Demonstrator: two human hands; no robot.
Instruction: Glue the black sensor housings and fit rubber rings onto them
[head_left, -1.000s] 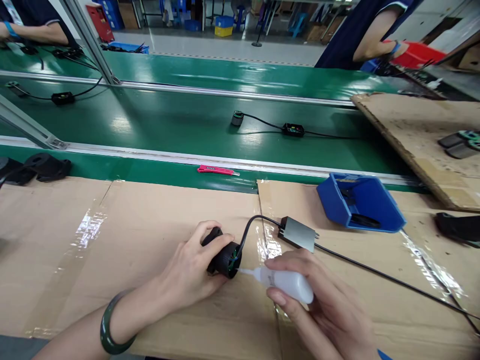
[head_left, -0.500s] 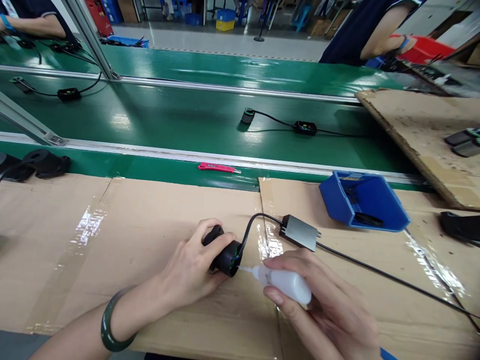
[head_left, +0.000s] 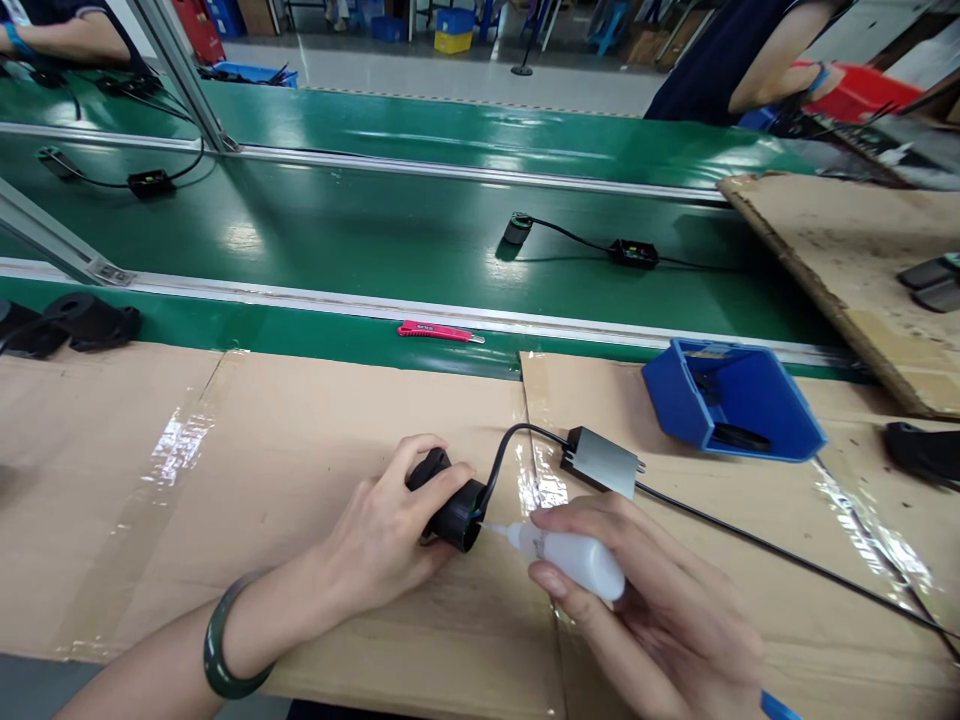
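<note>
My left hand point(head_left: 394, 520) is wrapped round a black cylindrical housing point(head_left: 459, 515) lying on the cardboard, its open end turned to the right. In my right hand point(head_left: 645, 590) is a white squeeze bottle point(head_left: 581, 562), pinched between thumb and fingers. The bottle's thin nozzle points left, right at the housing's open end; whether it touches is too small to tell. A black cable point(head_left: 499, 455) curves from that end to a grey metal box point(head_left: 602, 460), and another cable runs from the box to the right.
Behind the cardboard point(head_left: 300, 430) lies a pink utility knife point(head_left: 439, 331). A blue bin point(head_left: 735, 400) with black parts stands to the right. On the green conveyor belt point(head_left: 360, 230) sit cabled units point(head_left: 635, 254). Black housings point(head_left: 94, 322) lie at left. Two people work across the belt.
On the belt, the cabled units have shifted a little to the right. Both my hands, the housing and the bottle stay almost where they were.
</note>
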